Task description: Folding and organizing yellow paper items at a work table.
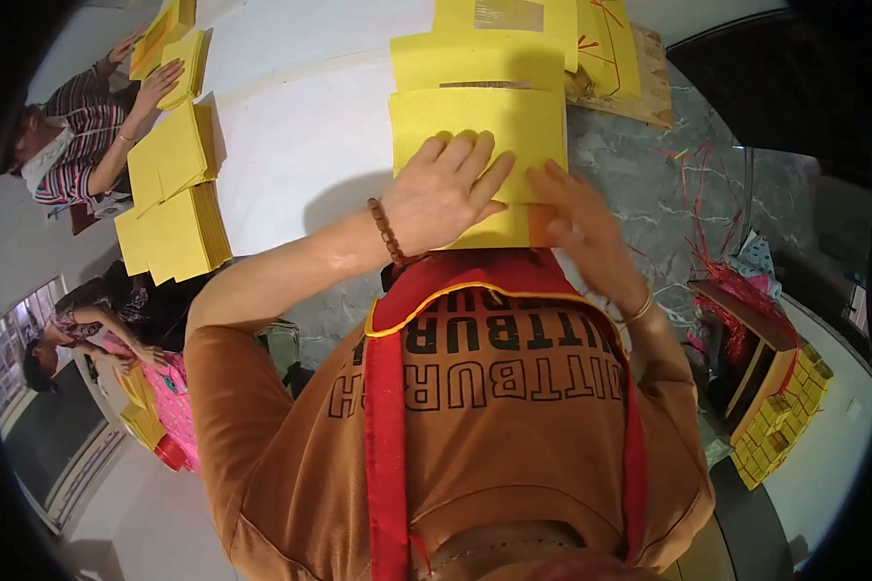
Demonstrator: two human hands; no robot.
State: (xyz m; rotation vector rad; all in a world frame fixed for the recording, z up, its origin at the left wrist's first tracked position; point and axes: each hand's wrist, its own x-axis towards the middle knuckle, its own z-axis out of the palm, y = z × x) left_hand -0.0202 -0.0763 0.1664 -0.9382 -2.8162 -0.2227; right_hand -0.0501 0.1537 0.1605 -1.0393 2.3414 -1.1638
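A stack of yellow paper sheets (475, 116) lies at the table's near edge, right in front of me. My left hand (446, 194) rests palm down on the top sheet, its fingers spread and holding nothing. A brown bead bracelet circles that wrist. At the right edge of the same paper is my right hand (586, 228), slightly blurred by motion, with its fingers stretched apart over the edge. An orange patch (541, 225) shows on the sheet beside it. More yellow sheets (475, 58) overlap behind the stack.
Piles of yellow paper (170, 155) line the table's left side, where a co-worker's hand (160, 82) touches one. Another person sits lower left by a pink cloth (179, 412). Tied yellow bundles (610, 58) lie on a wooden board (654, 92). Red strings (712, 257) hang at the right.
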